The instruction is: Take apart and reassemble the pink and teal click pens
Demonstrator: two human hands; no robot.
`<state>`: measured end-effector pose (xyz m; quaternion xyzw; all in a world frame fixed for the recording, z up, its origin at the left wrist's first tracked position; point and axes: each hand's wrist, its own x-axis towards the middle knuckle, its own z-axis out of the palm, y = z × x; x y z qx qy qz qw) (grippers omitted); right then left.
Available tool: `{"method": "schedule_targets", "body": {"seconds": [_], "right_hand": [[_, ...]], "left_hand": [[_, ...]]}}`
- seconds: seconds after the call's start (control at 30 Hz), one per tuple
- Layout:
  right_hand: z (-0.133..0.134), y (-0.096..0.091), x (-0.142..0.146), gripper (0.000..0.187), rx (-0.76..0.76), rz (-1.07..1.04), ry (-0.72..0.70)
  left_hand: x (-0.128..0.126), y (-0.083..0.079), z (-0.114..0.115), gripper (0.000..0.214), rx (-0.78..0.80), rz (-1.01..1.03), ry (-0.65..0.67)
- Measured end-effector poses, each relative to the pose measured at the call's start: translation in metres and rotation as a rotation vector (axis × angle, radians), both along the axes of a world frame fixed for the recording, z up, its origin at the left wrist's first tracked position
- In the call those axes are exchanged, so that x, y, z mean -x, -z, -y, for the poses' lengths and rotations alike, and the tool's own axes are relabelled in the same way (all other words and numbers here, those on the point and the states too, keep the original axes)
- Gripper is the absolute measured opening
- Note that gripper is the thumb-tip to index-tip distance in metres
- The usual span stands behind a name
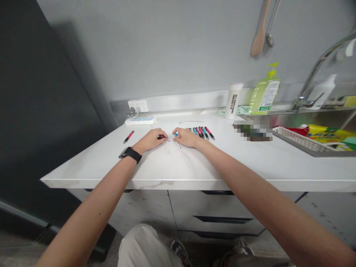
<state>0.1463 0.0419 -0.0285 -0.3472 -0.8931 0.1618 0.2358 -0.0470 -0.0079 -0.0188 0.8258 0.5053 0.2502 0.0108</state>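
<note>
Over the middle of the white counter, my left hand (151,140) is closed, its fingers pinching a black pen piece (160,138) with a thin tip pointing right. A short gap away, my right hand (186,137) is also closed, holding a blue pen barrel (175,135) that the fingers mostly hide. Below its fingertips shows a thin refill-like rod (179,145); whether the hand grips it I cannot tell. A row of several pink and blue pens (204,132) lies just right of my right hand. One pink-and-black pen (128,137) lies alone to the left.
A white power strip (141,121) sits at the back left below a wall socket (138,106). Toward the back right stand a white bottle (234,101) and a green soap pump bottle (265,92). A perforated white tray (300,140) lies by the sink with coloured packets.
</note>
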Motion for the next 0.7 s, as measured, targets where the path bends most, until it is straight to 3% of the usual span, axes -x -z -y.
{"method": "schedule_targets", "body": {"seconds": [0.17,0.33,0.5,0.7], "right_hand": [[-0.001,0.002,0.002,0.019,-0.071,0.031,-0.037],[0.001,0.004,0.008,0.022,-0.142,0.059,-0.044],[0.004,0.005,0.011,0.021,-0.135,0.054,0.0],[0.004,0.006,0.012,0.019,-0.168,0.058,-0.029]], "left_hand": [[-0.002,0.002,-0.001,0.022,0.002,-0.013,0.02],[-0.006,0.003,0.002,0.024,0.018,0.005,0.036],[-0.01,0.004,0.004,0.017,0.078,0.159,0.056],[-0.001,0.01,0.0,0.014,0.06,0.261,-0.037]]}}
